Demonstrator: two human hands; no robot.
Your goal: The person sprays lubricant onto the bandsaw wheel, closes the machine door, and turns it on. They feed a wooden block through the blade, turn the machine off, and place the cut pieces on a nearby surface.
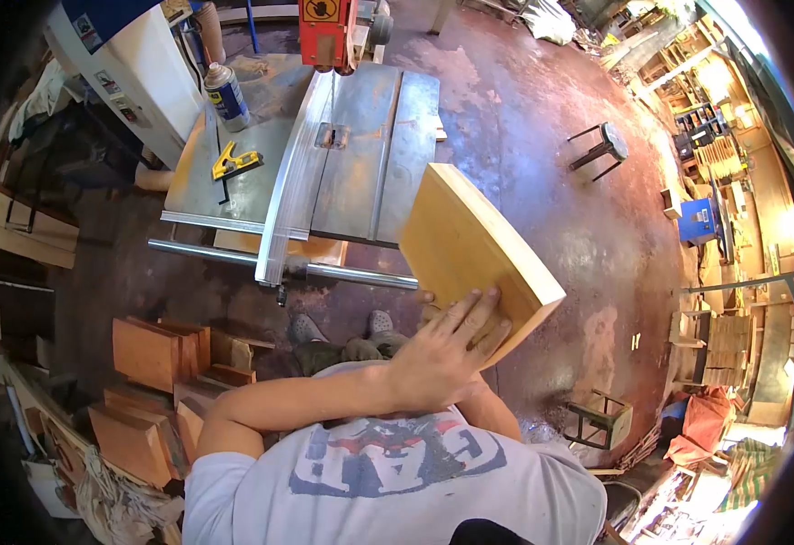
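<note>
A thick, light wooden board (470, 245) is held tilted in front of my body, its pale edge toward the right. My left hand (447, 350) reaches across from the left and holds the board, its fingers spread over the near part of the broad face. My right hand (427, 305) is mostly hidden behind the left one; what look like its fingertips wrap the board's near left edge. Beyond the board stands a band saw table (353, 136) with a metal fence (288, 182). The saw's red blade guard (326, 32) hangs over it.
A spray can (226, 95) and a yellow square (235, 163) rest on the saw table's left side. Several wooden blocks (147, 354) are stacked at lower left. One stool (601, 150) stands at upper right, another (600, 420) at lower right. A metal rail (206, 252) crosses the table's front.
</note>
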